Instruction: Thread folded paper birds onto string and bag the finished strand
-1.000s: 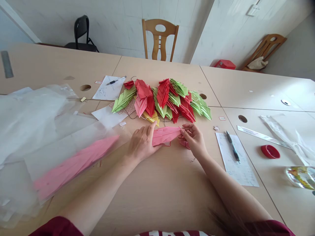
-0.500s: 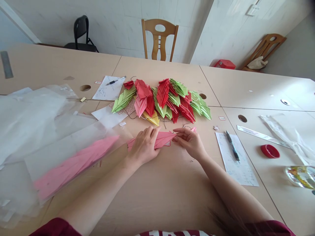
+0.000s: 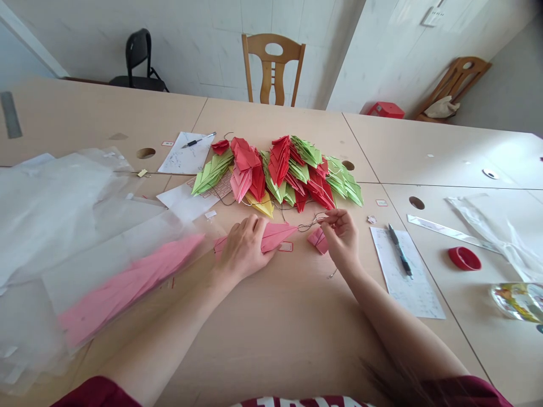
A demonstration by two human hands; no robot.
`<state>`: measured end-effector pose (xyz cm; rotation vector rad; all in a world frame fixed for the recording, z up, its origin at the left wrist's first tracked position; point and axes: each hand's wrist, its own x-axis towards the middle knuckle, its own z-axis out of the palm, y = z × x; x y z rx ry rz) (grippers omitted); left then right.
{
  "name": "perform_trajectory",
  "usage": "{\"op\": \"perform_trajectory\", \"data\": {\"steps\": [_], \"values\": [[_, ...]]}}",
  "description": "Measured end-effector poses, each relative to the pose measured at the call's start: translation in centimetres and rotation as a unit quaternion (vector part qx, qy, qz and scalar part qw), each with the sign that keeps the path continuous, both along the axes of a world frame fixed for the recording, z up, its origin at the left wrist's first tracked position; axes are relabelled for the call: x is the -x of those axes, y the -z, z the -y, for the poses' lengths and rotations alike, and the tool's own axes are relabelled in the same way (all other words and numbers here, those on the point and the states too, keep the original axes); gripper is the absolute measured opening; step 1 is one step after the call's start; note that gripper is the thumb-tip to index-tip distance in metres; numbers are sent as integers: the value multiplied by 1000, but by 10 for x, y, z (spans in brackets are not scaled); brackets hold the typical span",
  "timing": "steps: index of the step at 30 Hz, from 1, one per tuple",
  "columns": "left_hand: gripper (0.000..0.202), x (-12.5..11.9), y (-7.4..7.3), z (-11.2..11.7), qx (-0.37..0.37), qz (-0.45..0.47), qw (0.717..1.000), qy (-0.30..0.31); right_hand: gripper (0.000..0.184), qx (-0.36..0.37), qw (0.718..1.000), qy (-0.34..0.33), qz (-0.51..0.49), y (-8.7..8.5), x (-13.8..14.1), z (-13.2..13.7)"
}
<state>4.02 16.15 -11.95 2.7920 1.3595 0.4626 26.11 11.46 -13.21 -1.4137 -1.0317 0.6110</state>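
My left hand [image 3: 243, 247] lies curled over a stack of folded pink paper pieces [image 3: 275, 235] on the wooden table [image 3: 271, 328], holding it down. My right hand [image 3: 341, 237] is just right of the stack's tip, its fingers pinched on a thin dark thread [image 3: 309, 224] that runs from the pink stack. A small pink folded piece [image 3: 318, 239] lies under that hand. Behind both hands sits a heap of strung red, green, pink and yellow folded pieces [image 3: 280, 172].
Clear plastic bags [image 3: 55, 215], one holding pink paper pieces [image 3: 123, 285], cover the left. Paper with a pen [image 3: 399, 254], a ruler [image 3: 449, 233], a red lid [image 3: 464, 259] and a glass object [image 3: 517, 299] lie right. A wooden chair [image 3: 272, 65] stands beyond the table.
The pink stack has slid left under my left hand. My right hand has let go of its tip, moved right and now pinches the thread.
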Motion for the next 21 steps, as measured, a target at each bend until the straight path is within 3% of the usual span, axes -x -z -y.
{"op": "perform_trajectory", "data": {"steps": [4, 12, 16, 21], "values": [[44, 0, 1, -1, 0, 3, 1000, -2, 17, -16, 1000, 18, -3, 0, 2, 1], [71, 0, 1, 0, 13, 5, 1000, 11, 14, -14, 999, 12, -27, 2, 1, -1], [73, 0, 1, 1, 27, -5, 1000, 9, 16, 38, 995, -45, 77, -4, -15, -6], [68, -1, 2, 4, 13, 4, 999, 30, 24, 170, 942, -83, 278, -22, -49, -4]]}}
